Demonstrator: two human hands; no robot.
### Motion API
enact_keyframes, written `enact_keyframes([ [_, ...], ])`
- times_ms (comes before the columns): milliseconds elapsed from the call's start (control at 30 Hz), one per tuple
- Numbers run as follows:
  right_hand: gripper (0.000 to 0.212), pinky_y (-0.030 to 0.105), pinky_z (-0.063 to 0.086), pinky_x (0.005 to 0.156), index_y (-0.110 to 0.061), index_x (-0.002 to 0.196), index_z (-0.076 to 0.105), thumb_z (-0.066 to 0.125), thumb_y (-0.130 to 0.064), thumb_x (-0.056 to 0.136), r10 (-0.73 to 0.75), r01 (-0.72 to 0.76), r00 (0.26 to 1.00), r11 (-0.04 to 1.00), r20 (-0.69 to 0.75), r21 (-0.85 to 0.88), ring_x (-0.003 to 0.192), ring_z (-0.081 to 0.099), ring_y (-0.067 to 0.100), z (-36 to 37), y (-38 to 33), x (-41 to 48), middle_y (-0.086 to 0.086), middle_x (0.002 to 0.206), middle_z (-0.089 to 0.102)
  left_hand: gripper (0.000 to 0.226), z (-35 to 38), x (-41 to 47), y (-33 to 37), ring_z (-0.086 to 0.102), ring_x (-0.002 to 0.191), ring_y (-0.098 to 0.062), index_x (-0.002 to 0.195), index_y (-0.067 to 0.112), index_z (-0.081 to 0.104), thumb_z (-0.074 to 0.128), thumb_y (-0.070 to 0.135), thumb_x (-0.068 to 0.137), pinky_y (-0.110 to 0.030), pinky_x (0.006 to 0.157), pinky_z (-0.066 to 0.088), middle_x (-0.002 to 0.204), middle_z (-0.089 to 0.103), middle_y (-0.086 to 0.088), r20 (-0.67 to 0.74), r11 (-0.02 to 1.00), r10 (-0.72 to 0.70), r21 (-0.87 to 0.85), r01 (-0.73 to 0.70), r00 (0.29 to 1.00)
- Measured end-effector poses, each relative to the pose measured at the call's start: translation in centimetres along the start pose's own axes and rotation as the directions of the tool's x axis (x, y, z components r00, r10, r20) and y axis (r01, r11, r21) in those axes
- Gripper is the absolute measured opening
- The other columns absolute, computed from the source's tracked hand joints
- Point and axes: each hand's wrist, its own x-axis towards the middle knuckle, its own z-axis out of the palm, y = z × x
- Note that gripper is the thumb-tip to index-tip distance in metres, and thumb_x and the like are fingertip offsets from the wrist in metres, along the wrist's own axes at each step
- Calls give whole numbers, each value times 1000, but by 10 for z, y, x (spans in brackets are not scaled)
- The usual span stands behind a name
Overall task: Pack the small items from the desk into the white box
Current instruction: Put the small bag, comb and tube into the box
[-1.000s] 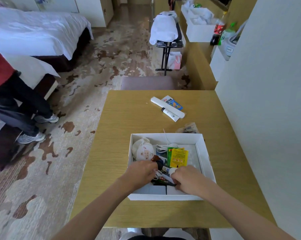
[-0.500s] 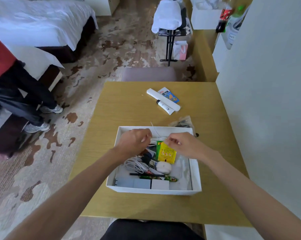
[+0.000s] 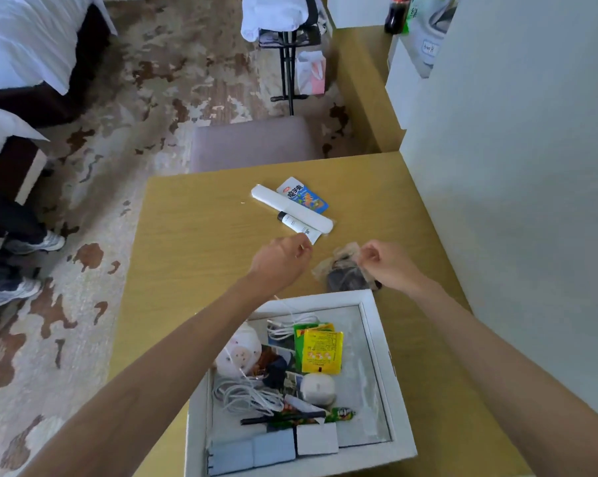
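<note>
**Hands leave the box and reach for what is left on the desk**

The desk [image 3: 194, 235] carries the white box [image 3: 376, 339] at its near edge, and the box is already well filled: cables, a yellow sachet [image 3: 321, 351], a white puck and flat cards lie inside. A second ago both hands were down among those contents; half a second ago they were lifting at the far rim. Now both are out and past the far wall, over bare desk. That suggests the arranging inside is done and the next pick-up is beginning.

The left hand [image 3: 280, 258] hangs just short of the small tube [image 3: 295, 223], fingers curled with thumb and forefinger pinched close; whether they hold something thin I cannot tell. The right hand [image 3: 387, 265] is loosely curled, touching or just above the crumpled clear bag [image 3: 342, 270] beside the far rim, not clearly gripping it.

Still outside the box: the bag, a white case [image 3: 290, 208], the tube against it, and a blue packet [image 3: 302, 197] partly under the case.
</note>
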Motion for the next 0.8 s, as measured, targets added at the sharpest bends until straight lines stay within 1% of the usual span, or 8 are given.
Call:
enact_keyframes([
  [100, 64, 31, 45, 91, -12, 137, 43, 70, -38, 85, 158, -162, 986, 985, 59, 65, 111, 55, 20, 14, 12, 28, 5, 131, 55, 28, 19, 42, -3, 61, 97, -30, 107, 11, 60, 41, 27, 94, -40, 84, 52, 108, 64, -12, 268, 997, -37, 81, 16, 963],
  [200, 89, 39, 46, 97, -13, 135, 39, 85, -42, 65, 203, -212, 973, 975, 112, 71, 116, 54, 23, 25, 16, 44, 7, 131, 55, 31, 39, 67, -11, 57, 105, -28, 117, 7, 55, 48, 25, 93, -35, 84, 44, 113, 60, -9, 539, 981, -71, 190, -39, 839],
  [333, 116, 49, 33, 108, -20, 144, 23, 84, -57, 52, 199, -180, 976, 966, 90, -184, 135, 32, 33, 39, 25, 52, 11, 143, 40, 31, 57, 82, -25, 54, 96, -24, 116, 7, 56, 52, 24, 90, -33, 78, 43, 118, 61, -12, 563, 981, -76, 192, -41, 823],
  [433, 110, 38, 43, 97, -22, 136, 29, 91, -45, 49, 153, -151, 981, 988, 119, -24, 122, 44, 22, 40, 27, 59, 2, 128, 42, 27, 62, 86, -37, 53, 91, -21, 110, 11, 60, 56, 25, 88, -30, 73, 42, 112, 63, -8, 544, 987, -59, 157, -33, 837],
  [567, 96, 41, 47, 99, -20, 133, 35, 92, -28, 57, 132, -159, 979, 971, 154, 176, 116, 53, 17, 35, 24, 63, -3, 126, 53, 15, 63, 82, -52, 57, 86, -21, 84, 18, 59, 61, 33, 84, -31, 68, 44, 90, 62, -1, 517, 985, -70, 172, -24, 853],
  [700, 54, 13, 51, 66, -27, 109, 52, 86, -18, 68, 175, -147, 984, 860, -12, 488, 96, 64, 1, 17, 27, 57, -9, 108, 64, 29, 69, 75, -47, 59, 84, -17, 80, 24, 61, 69, 52, 75, -37, 76, 52, 83, 62, 7, 655, 971, 63, 133, -197, 753],
  [733, 50, 12, 51, 64, -27, 107, 54, 86, -21, 68, 216, -148, 974, 835, -69, 531, 91, 65, -1, 12, 30, 54, -7, 109, 64, 31, 72, 75, -42, 59, 83, -16, 81, 27, 61, 69, 55, 73, -37, 76, 52, 84, 63, 8, 662, 960, 93, 138, -243, 744],
  [800, 61, 27, 55, 80, -22, 116, 53, 86, -31, 66, 328, -195, 937, 783, -124, 591, 100, 63, 10, 7, 36, 47, 0, 116, 63, 38, 78, 81, -30, 59, 79, -16, 82, 26, 60, 68, 61, 69, -37, 71, 52, 84, 66, 6, 661, 906, 139, 215, -364, 737],
])
